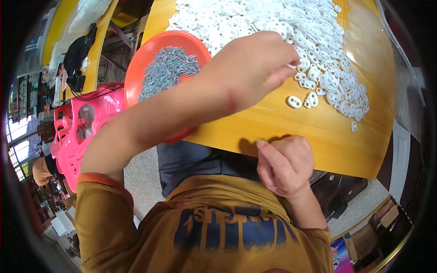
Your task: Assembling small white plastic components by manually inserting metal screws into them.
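Note:
My left hand (257,63) reaches across the table at the edge of a big heap of white oval plastic pieces with two holes (255,18). Its thumb and forefinger pinch a small white piece (292,67), of which only a sliver shows. Just in front of the heap lie a few separate two-holed pieces (294,102). My right hand (291,164) is curled at the table's near edge, thumb against the fingers; whatever it may hold is hidden. Under my left forearm, partly covered by it, stands an orange-red bowl (134,75) of small metal springs (166,68).
The yellow table (318,150) ends just in front of my lap. Clear plastic sheeting (405,82) hangs along its right side. A pink plastic chair (86,132) stands at the left, near another yellow table (101,50) with a black bag (79,57) on it.

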A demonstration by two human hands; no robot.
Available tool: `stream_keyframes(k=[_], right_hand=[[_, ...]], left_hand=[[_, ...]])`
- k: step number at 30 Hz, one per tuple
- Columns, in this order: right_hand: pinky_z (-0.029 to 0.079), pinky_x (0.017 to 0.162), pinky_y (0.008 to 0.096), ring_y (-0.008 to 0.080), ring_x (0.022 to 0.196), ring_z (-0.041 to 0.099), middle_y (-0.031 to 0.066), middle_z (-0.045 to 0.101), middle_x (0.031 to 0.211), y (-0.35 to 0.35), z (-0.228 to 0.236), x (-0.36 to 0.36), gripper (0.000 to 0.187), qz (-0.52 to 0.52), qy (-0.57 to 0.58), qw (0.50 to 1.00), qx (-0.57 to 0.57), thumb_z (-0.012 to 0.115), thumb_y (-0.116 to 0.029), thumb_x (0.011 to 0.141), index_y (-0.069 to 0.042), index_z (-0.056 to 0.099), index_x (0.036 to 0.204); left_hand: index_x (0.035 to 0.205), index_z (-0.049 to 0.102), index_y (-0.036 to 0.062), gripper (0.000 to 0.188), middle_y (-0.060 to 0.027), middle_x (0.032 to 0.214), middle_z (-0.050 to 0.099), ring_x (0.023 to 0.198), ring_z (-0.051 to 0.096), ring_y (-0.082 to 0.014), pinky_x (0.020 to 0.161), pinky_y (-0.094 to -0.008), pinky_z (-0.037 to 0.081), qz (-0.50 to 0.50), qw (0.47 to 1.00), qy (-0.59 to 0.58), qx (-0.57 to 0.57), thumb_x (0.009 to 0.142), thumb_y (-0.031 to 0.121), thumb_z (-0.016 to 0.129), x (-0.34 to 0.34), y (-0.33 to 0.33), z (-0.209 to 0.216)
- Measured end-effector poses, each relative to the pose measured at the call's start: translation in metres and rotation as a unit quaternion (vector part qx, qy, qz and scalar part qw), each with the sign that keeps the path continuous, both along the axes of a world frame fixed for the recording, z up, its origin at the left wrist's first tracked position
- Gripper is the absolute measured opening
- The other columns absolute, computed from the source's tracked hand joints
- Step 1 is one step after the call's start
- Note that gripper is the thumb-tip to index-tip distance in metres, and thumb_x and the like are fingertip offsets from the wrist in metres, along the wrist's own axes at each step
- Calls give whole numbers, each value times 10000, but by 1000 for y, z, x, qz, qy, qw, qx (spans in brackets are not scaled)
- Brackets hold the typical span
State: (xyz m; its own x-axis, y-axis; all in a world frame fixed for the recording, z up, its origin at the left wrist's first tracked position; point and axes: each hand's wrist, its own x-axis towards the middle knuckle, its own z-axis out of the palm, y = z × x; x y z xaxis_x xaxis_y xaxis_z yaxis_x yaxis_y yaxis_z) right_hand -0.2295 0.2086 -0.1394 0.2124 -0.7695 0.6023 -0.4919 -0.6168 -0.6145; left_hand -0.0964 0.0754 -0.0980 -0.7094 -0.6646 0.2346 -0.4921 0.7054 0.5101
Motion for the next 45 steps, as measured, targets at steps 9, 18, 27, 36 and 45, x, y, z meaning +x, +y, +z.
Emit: stream_keyframes(k=[9,18,27,36,45], right_hand=[[397,720,244,153,790,495,116,509,919,11,32,9,289,-49,-337,894,291,542,43,760,64,497,1045],[411,683,258,185,766,514,119,541,857,8,40,36,207,32,-233,940,245,591,47,718,43,561,923],[370,633,213,142,729,469,88,513,811,13,45,46,151,88,-245,928,267,604,25,723,10,571,870],[345,594,229,142,682,434,69,483,767,12,42,53,153,156,-249,921,255,639,-2,687,-20,592,831],[322,530,249,155,621,428,64,476,715,9,47,56,189,195,-154,944,219,632,37,628,-15,616,809]], left_hand=[[1010,520,-34,192,-55,789,570,656,558,-78,614,-179,451,158,695,325,622,823,11,526,36,77,46],[1073,460,-33,249,-70,888,535,786,551,-95,693,-201,462,117,720,466,502,827,-48,495,58,122,14],[1026,480,-25,189,-72,889,558,739,572,-108,651,-213,473,140,660,470,568,859,61,503,78,138,14],[979,518,-13,174,-65,846,562,668,552,-99,611,-211,458,73,451,484,746,839,89,534,92,141,14],[984,553,-25,202,-35,760,565,640,525,-75,597,-187,427,46,481,439,757,812,81,558,111,144,10]])
